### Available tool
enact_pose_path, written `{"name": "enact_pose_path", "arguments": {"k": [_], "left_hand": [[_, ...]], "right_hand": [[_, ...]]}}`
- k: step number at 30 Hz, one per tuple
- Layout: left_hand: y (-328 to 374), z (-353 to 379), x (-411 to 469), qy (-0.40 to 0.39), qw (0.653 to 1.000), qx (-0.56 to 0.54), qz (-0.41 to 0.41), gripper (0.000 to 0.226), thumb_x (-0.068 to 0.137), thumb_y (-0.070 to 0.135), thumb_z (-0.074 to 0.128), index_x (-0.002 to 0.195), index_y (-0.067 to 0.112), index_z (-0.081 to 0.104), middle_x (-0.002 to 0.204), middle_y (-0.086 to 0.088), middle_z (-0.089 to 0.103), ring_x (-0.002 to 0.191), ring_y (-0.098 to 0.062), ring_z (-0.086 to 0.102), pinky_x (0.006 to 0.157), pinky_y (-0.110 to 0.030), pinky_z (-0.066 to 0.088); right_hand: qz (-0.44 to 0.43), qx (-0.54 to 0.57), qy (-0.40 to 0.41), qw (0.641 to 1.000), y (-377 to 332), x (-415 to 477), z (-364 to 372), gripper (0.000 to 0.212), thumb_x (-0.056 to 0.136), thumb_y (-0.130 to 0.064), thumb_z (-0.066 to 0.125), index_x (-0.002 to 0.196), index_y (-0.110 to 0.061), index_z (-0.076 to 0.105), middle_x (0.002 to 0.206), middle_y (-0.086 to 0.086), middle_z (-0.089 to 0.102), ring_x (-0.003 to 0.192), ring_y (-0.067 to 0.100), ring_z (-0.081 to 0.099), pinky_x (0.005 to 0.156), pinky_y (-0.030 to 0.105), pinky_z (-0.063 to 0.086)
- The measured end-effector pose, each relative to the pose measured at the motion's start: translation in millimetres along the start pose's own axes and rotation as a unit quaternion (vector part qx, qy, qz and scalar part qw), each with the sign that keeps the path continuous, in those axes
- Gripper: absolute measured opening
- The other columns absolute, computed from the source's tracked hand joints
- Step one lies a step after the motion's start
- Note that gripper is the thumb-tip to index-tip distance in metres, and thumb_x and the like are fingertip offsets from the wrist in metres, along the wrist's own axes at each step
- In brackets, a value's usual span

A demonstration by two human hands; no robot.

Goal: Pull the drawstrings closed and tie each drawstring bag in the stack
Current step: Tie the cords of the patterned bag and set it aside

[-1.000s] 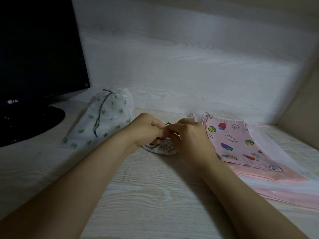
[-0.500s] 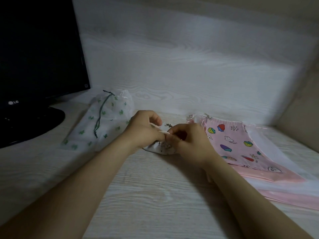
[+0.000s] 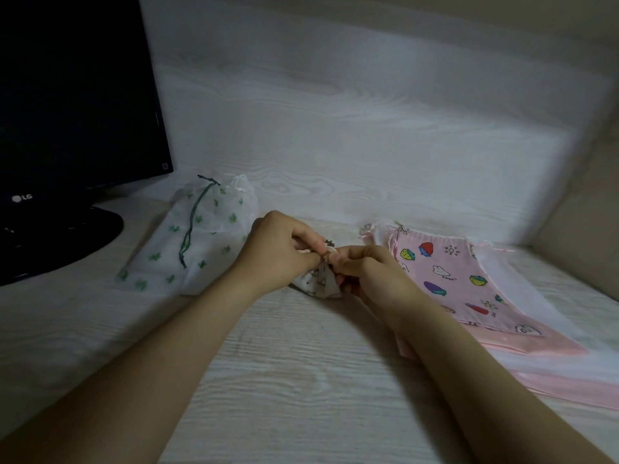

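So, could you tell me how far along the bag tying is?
Done, apparently: the green-print bag lies cinched on the left. In hand: left hand and right hand pinch the gathered neck of the small white printed bag. Remaining: the pink fruit-print bag and the pink bags under it, lying flat.

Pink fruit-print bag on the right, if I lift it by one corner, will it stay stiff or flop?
Probably floppy: the pink fruit-print bag lies thin and flat, draped over the stack beneath. Likely very light, since it looks empty. Pushed, it may slide across that smooth-looking stack.
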State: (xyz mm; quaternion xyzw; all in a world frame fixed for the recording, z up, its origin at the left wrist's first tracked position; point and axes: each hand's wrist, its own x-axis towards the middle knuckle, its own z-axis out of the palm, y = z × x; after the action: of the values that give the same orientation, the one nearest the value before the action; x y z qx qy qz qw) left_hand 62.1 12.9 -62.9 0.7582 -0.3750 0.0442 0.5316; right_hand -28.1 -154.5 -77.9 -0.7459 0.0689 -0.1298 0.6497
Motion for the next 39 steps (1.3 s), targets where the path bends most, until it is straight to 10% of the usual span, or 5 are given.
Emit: {"name": "enact_pose_path", "arguments": {"k": [13,21,26,34,39], "left_hand": [[-6,5,3,-0.003,0.992,0.076,0.105,0.008,0.083,0.015,0.088,0.082,0.021,0.082,0.102,0.011,0.073,0.090,-0.002,0.069,0.079,-0.017,0.055],[10,0,-3,-0.130,0.981,0.122,-0.076,0.047,0.082,0.060,0.038,0.076,0.018,0.058,0.117,0.005,0.048,0.118,-0.021,0.048,0.110,-0.046,0.040],[16,-3,-3,-0.125,0.989,0.073,-0.039,0.045,0.084,0.044,0.052,0.052,0.019,0.033,0.067,0.000,0.040,0.054,-0.009,0.039,0.058,-0.032,0.032],[13,-6,3,-0.079,0.985,-0.008,-0.151,0.051,0.101,0.045,0.037,0.069,0.013,0.061,0.070,-0.003,0.073,0.068,-0.022,0.060,0.073,-0.038,0.047],[9,3,0,-0.089,0.983,-0.020,-0.161,0.012,0.106,0.025,0.039,0.112,0.024,0.050,0.075,-0.007,0.075,0.054,-0.021,0.064,0.047,-0.027,0.045]], "right_hand": [[-0.037,-0.009,0.025,0.999,5,4,-4,0.026,0.100,-0.014,0.065,0.091,0.010,0.072,0.074,0.013,0.054,0.070,0.023,0.044,0.063,0.030,0.037],[-0.079,-0.029,0.025,0.996,4,2,2,0.019,0.101,-0.007,0.063,0.089,0.004,0.073,0.067,0.006,0.055,0.064,0.019,0.044,0.063,0.030,0.037],[-0.076,-0.041,0.063,0.994,7,5,0,0.017,0.101,-0.010,0.065,0.093,0.000,0.075,0.063,-0.005,0.062,0.061,0.011,0.051,0.063,0.029,0.043],[-0.066,-0.045,0.093,0.992,7,6,-1,0.016,0.100,-0.015,0.067,0.090,-0.007,0.076,0.066,-0.003,0.064,0.062,0.009,0.054,0.064,0.028,0.047],[-0.094,-0.057,0.072,0.991,7,4,0,0.014,0.101,-0.010,0.065,0.090,-0.007,0.074,0.065,-0.010,0.065,0.062,0.003,0.056,0.063,0.021,0.047]]}}
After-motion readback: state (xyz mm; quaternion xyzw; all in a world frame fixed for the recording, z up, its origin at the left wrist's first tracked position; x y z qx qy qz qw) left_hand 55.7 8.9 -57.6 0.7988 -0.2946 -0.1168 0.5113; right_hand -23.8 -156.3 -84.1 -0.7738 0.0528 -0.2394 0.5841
